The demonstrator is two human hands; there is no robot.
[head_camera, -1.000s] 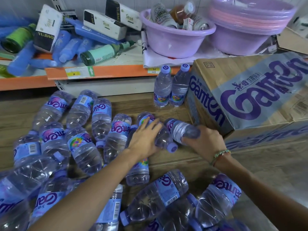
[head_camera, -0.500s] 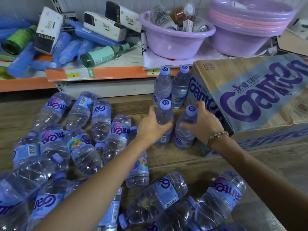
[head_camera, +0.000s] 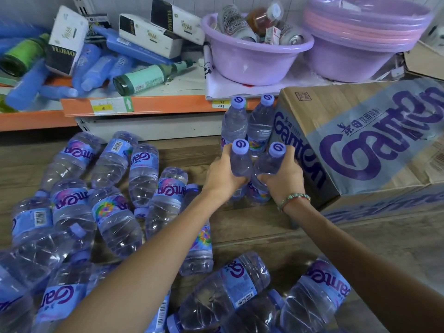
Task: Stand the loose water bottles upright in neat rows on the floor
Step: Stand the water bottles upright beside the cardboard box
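Here, in the head view, we are placing the second pair of the row. Our left hand [head_camera: 222, 175] is wrapped around one upright water bottle [head_camera: 240, 159], and our right hand [head_camera: 282, 179] is wrapped around another upright bottle [head_camera: 270, 164] just beside it, both held below the caps. They sit directly in front of the two standing bottles [head_camera: 247, 123] at the back, close against the Ganten carton [head_camera: 360, 140]. We cannot tell whether their bases already rest on the wooden floor [head_camera: 252, 227]. Many loose bottles [head_camera: 113, 212] lie on their sides to the left and in front of us. Next, we judge, the pair needs to be settled squarely and released, then each hand reaches for another fallen bottle.
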